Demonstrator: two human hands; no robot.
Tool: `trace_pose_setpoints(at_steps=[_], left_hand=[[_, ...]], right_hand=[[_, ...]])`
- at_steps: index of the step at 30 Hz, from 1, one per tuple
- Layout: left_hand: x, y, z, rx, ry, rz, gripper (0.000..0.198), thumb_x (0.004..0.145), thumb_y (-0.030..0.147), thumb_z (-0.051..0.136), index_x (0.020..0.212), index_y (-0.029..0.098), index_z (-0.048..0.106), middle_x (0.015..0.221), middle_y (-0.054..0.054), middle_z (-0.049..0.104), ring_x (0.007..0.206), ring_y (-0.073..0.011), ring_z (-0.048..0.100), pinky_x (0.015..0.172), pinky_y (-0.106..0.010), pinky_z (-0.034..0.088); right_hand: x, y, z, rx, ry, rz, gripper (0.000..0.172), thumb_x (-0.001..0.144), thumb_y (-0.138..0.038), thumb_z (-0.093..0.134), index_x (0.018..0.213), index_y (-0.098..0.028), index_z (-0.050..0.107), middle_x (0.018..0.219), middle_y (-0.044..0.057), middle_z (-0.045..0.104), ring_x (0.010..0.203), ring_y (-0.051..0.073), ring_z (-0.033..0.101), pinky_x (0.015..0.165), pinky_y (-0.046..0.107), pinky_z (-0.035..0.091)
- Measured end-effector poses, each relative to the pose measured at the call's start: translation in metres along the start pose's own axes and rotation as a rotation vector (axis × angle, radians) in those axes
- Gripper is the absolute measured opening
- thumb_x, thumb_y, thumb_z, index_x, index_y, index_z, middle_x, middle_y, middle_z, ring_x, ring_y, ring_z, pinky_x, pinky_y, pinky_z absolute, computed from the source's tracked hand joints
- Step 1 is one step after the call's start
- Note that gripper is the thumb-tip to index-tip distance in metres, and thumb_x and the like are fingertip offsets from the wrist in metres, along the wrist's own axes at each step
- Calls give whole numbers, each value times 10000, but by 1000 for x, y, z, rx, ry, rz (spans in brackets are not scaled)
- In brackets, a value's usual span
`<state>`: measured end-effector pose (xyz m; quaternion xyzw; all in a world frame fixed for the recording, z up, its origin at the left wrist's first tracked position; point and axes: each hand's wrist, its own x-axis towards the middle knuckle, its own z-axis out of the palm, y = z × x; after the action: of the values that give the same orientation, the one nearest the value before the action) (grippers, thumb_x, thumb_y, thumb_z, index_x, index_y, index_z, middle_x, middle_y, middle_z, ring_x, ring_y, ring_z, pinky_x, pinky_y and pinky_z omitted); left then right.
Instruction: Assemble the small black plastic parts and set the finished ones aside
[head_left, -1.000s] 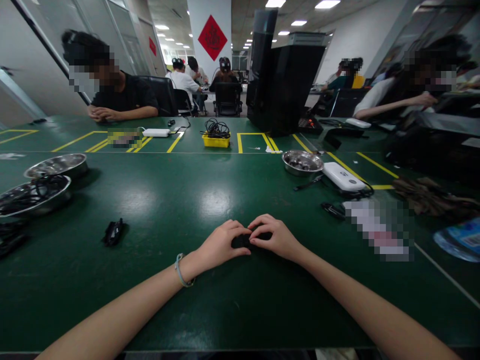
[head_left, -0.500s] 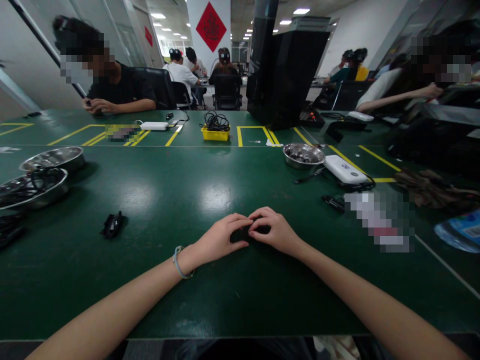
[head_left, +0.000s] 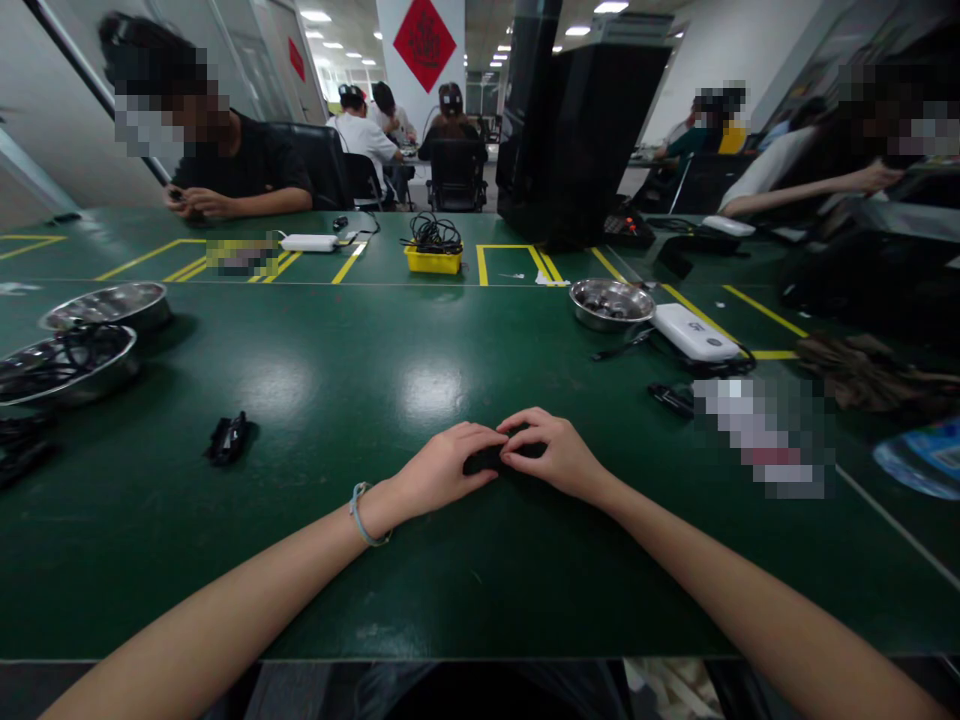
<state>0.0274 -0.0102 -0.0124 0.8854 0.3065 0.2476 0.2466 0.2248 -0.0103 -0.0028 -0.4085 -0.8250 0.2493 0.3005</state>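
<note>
My left hand (head_left: 448,466), with a pale blue band at the wrist, curves its fingers and thumb round a small black thing (head_left: 482,461) low over the green table (head_left: 420,570). My right hand (head_left: 556,457) meets it from the other side, its fingertips bent and closed at the black thing's right end. The fingers hide most of this thing, so its kind is unclear. Farther left on the table lies a bundled black cable (head_left: 228,438), apart from both hands.
At left stand two steel bowls (head_left: 112,375), the nearer holding black cables. A steel bowl (head_left: 611,305), a white box (head_left: 695,333) and a black cable bundle (head_left: 670,399) lie at right. Farther back are a yellow tray (head_left: 434,261) of cables and a black computer case (head_left: 600,140). Other people sit around.
The view has tilted down slightly. My hands stay together at nearly the same place, and more of the black thing shows between them.
</note>
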Motion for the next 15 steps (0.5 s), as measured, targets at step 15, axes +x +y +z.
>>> trace_pose_setpoints(at_steps=[15], left_hand=[[-1,-2,-1,71,-15,90,353,770,191,595,1119,203,539,1121,-47,563,991,-157,521,863,-299,439]], right_hand=[[-1,-6,5,-49,16,-8,52,680,-176,617,642,-199,644,878,32,643,904,185,529,820,357,427]])
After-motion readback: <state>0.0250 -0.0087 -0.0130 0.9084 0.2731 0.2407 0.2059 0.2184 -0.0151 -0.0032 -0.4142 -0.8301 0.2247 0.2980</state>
